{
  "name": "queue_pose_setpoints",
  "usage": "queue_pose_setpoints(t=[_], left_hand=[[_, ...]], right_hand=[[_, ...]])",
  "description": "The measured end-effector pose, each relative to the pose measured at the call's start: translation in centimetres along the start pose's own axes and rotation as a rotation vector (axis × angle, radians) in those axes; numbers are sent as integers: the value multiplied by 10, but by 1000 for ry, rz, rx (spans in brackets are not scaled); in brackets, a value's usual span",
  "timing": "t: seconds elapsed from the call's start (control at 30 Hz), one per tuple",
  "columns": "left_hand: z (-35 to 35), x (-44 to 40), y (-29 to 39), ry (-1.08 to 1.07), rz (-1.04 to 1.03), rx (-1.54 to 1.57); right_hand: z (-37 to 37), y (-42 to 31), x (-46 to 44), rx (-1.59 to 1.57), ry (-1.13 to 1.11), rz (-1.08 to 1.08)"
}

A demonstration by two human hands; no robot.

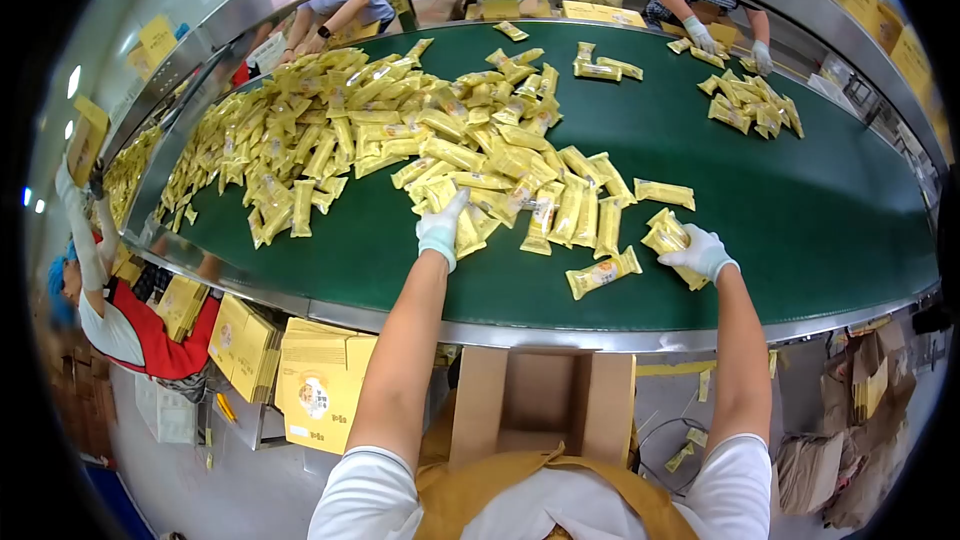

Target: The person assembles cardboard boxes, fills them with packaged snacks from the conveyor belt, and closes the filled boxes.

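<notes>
The fingers of my right hand (702, 252), in a thin white fabric glove, are curled around a small bunch of glossy yellow oblong plastic packets (664, 233), pinching them from the right. My left hand (438, 230), gloved the same way, has its thumb parted from the other fingers and touches packets at the near edge of a big heap of yellow wrapped packets (340, 120); its fingertips are partly hidden, so I cannot tell whether they grip anything.

Between my hands, several packets lie side by side at the heap's near right end. A loose yellow packet with a printed label (604, 273) lies slantwise just left of and nearer than the bunch I hold, and another lone yellow packet (664, 194) lies just beyond it. All of them rest on a long dark-green worktop (810, 230) edged in silvery metal. The heap spreads over its left half; a smaller yellow cluster of packets (750, 105) sits at the far right, near a co-worker's white-gloved hands (763, 57).

Below the near edge, in front of my body, an open brown cardboard box (611, 400) has its flaps spread. To its left stand flat yellow printed cartons (320, 380), and farther left is a person in a red apron (172, 332).
</notes>
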State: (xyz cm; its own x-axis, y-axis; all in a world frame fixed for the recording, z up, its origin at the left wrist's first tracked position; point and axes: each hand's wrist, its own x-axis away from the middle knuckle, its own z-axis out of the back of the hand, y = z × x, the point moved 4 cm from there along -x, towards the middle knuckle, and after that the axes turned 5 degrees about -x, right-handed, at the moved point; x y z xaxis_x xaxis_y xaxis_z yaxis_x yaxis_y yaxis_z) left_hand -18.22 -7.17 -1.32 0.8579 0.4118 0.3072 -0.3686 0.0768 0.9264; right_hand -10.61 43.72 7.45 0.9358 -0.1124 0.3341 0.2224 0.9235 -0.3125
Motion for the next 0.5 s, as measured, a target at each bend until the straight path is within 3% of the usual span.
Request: queue_pose_setpoints(t=[0.13, 0.23, 0.3, 0.33, 0.37, 0.43, 0.5], left_hand=[[-8, 7, 14, -124, -11, -150], [3, 56, 40, -373, -95, -89], [24, 90, 68, -276, -178, -663], [30, 87, 59, -95, -295, -1056], [31, 119, 80, -50, -299, -1268], [35, 140, 78, -50, -521, -1419], [32, 147, 57, -165, -551, -1469]], right_hand=[[-13, -1, 16, 110, 71, 63], [-23, -5, 44, -15, 118, 97], [-25, -11, 66, 6, 176, 153], [-29, -9, 73, 47, 216, 219], [-35, -7, 80, 91, 253, 287], [-45, -6, 93, 154, 350, 366], [-47, -9, 101, 259, 463, 395]])
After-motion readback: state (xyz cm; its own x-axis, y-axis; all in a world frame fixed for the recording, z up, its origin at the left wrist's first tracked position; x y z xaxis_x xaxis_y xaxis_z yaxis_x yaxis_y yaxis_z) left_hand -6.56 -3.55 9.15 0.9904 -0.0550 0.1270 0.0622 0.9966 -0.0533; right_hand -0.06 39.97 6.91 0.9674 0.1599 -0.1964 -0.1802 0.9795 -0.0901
